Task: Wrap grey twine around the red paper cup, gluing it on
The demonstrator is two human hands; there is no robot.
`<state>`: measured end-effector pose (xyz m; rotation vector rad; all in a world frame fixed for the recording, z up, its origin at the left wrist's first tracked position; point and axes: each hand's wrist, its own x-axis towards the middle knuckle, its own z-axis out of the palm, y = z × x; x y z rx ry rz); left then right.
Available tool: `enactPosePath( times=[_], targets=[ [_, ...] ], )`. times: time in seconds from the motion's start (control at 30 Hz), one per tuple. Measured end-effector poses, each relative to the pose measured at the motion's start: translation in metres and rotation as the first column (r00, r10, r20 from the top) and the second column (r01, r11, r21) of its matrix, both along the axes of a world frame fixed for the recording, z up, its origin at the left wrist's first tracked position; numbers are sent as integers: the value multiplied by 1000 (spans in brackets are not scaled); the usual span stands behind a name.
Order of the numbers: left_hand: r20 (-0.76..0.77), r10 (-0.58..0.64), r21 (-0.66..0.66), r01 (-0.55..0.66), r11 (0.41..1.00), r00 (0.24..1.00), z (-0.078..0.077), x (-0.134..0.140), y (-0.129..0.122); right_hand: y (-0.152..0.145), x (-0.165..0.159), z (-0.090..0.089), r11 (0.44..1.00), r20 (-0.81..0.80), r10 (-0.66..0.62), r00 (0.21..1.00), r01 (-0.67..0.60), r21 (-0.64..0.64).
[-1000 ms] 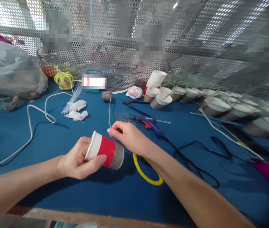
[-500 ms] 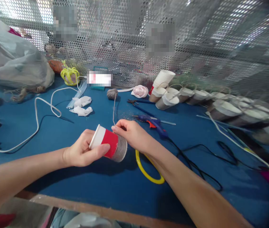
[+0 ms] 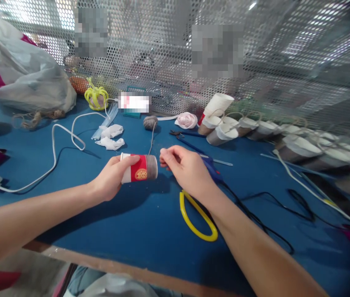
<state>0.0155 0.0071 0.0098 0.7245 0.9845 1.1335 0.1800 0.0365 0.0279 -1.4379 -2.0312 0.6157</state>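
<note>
My left hand (image 3: 109, 179) is wrapped around a paper cup (image 3: 139, 167) held on its side, its white rim to the left. The cup is white and red with a gold emblem, and grey yarn is wound around its base end. A strand of grey yarn (image 3: 152, 140) runs from a small yarn ball (image 3: 150, 122) down to the far side of the cup. Just right of the cup's base, apart from it, is my right hand (image 3: 187, 165). Its fingers are curled with thumb and forefinger together; anything between them is hidden.
Behind my right hand lie a blue glue gun (image 3: 212, 167) and pliers (image 3: 190, 133). A yellow ring (image 3: 193, 222) lies near my right wrist. Several yarn-wrapped cups (image 3: 222, 134) line the right back, beside a pink-white ribbon roll (image 3: 186, 120). A white cable (image 3: 52, 152) crosses the left.
My right hand has moved off the cup's base to the right. My left hand has turned the cup nearer to level and raised it slightly, so the gold emblem now shows.
</note>
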Motion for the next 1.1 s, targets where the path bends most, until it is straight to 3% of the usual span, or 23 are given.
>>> enactPosePath(
  times=[0.17, 0.57, 1.1],
  targets=[
    [8, 15, 10, -15, 1000, 1000, -3, 0, 1, -16, -8, 1, 995, -40, 97, 995, -98, -33],
    [-180, -20, 102, 39, 994, 983, -5, 0, -2, -19, -13, -1, 999, -3, 42, 999, -42, 11],
    [-226, -40, 157, 76, 985, 973, -9, -2, -2, -19, -12, 0, 999, -12, 49, 999, -49, 8]
  ],
)
